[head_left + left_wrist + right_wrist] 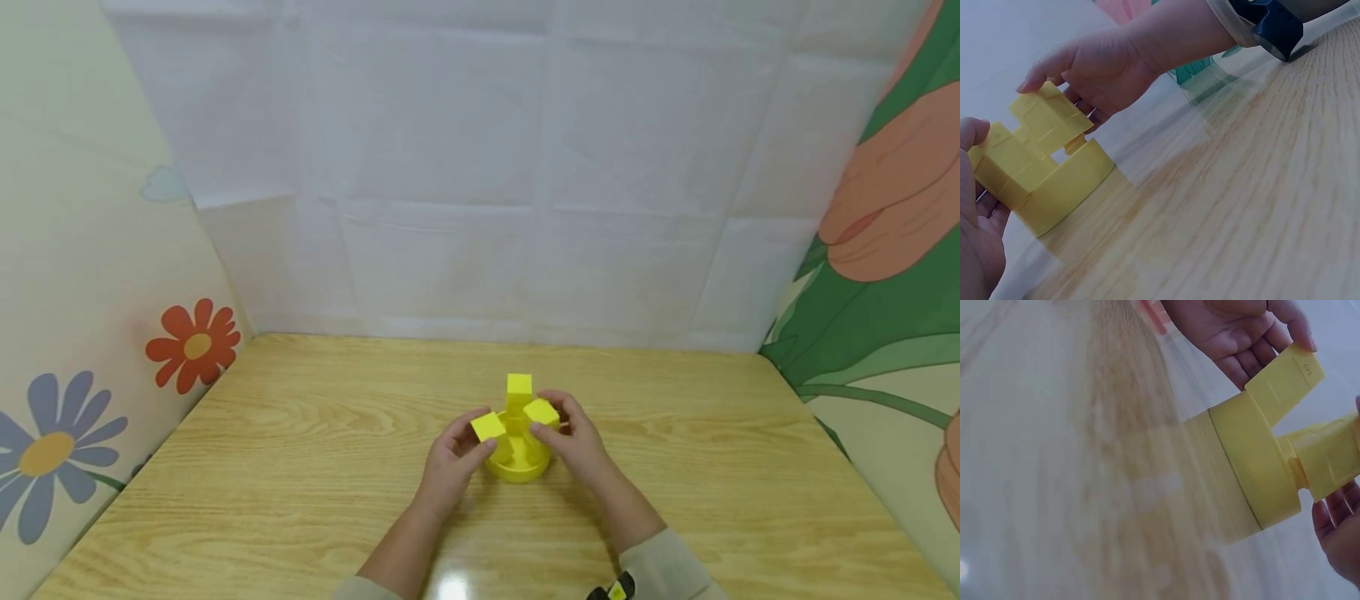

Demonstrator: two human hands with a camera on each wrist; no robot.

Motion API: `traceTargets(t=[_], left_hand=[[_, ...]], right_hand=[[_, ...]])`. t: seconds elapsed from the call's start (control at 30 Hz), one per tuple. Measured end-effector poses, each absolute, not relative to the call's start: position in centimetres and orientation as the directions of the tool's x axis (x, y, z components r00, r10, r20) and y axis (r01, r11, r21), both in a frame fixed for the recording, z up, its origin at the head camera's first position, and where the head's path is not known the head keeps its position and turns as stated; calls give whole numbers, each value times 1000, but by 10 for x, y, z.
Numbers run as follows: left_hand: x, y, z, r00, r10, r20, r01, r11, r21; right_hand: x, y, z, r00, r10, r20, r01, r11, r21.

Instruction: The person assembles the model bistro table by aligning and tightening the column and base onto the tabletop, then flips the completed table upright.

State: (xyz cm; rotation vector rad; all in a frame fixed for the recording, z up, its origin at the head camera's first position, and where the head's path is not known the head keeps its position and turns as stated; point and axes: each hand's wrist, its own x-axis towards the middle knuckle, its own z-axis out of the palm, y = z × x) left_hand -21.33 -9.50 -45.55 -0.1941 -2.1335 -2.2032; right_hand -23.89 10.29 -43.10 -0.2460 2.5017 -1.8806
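A yellow round shallow base (519,475) stands on the table, with several yellow box-shaped pieces upright on it. My left hand (448,467) pinches the left piece (490,427), thumb on the near side and fingers behind. My right hand (581,437) grips the right piece (542,412) the same way. The rear piece (519,387) stands untouched between them. In the left wrist view, a gap shows between the base rim (1079,187) and the right-hand piece (1050,119). Faint marks show on the left-hand piece (1285,381) in the right wrist view. The finger ends are partly hidden.
The wood-grain table (300,467) extends around the base. A white cloth (450,167) hangs at its back edge. Walls with painted flowers flank it, including a red flower (197,346) on the left. A dark wrist device (613,590) is at my right sleeve.
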Motion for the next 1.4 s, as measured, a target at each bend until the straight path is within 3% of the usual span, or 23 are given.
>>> traceTargets(t=[0.53, 0.8, 1.13, 1.4], left_hand=[[-212, -95, -455, -991, 43, 125, 124, -32, 992], [-213, -96, -456, -990, 40, 135, 133, -35, 990], [-213, -96, -456, -991, 42, 127, 126, -23, 992], [-214, -96, -455, -990, 40, 133, 132, -30, 991]], right_hand=[[-237, 110, -438, -986, -90, 140, -146, 68, -987], [-235, 113, -440, -992, -43, 120, -124, 86, -989], [-234, 118, -436, -990, -138, 41, -59, 124, -991], [-234, 116, -436, -994, -105, 32, -47, 144, -988]])
